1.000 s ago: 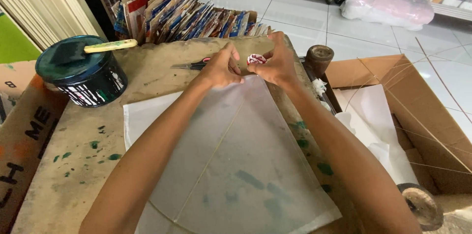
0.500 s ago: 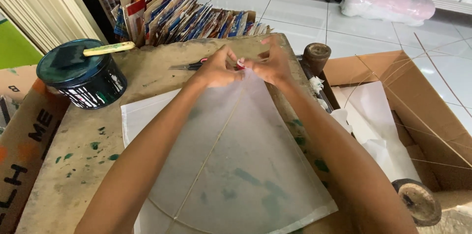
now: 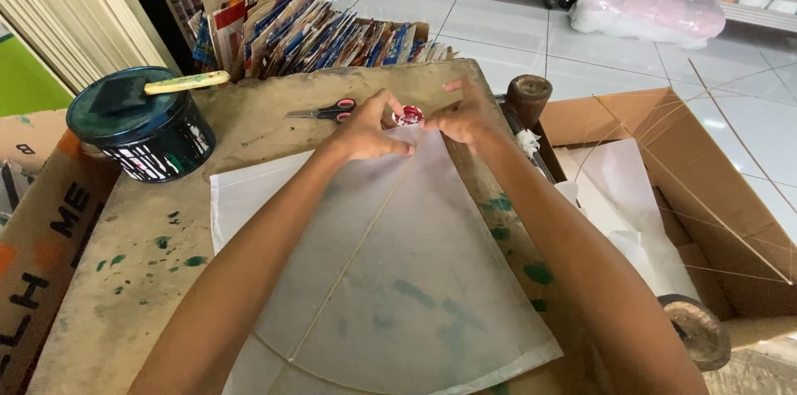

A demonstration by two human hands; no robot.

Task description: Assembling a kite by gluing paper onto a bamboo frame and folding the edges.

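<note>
On the table: label lines below, biggest thing first.
Table (image 3: 149,279): a big brown top with green paint spots. Everything sits on it.
Paper sheet (image 3: 415,279): thin, see-through white paper, like a kite skin. It lies flat in the middle of the table, wide near the person and narrow at the far end. A thin stick (image 3: 357,254) runs up its middle to the tip.
Paint tin (image 3: 141,129): dark and round, at the far left, with a brush lying on top. It is well apart from the paper.
Scissors (image 3: 328,112): small, with a dark and pink handle, just beyond the left hand.
Left hand (image 3: 365,131): fingers curled and pinched on the tip of the paper, touching the red bit.
Right hand (image 3: 466,117): fingers pressed down on the same tip from the other side.
Red bit (image 3: 408,117): a tiny red and white piece held between both hands, at the top of the stick.
What could go wrong: I think the paper could rip if the hands pull too hard, since it looks so thin. The red bit could slip crooked off the stick. An arm could wrinkle the sheet.
</note>
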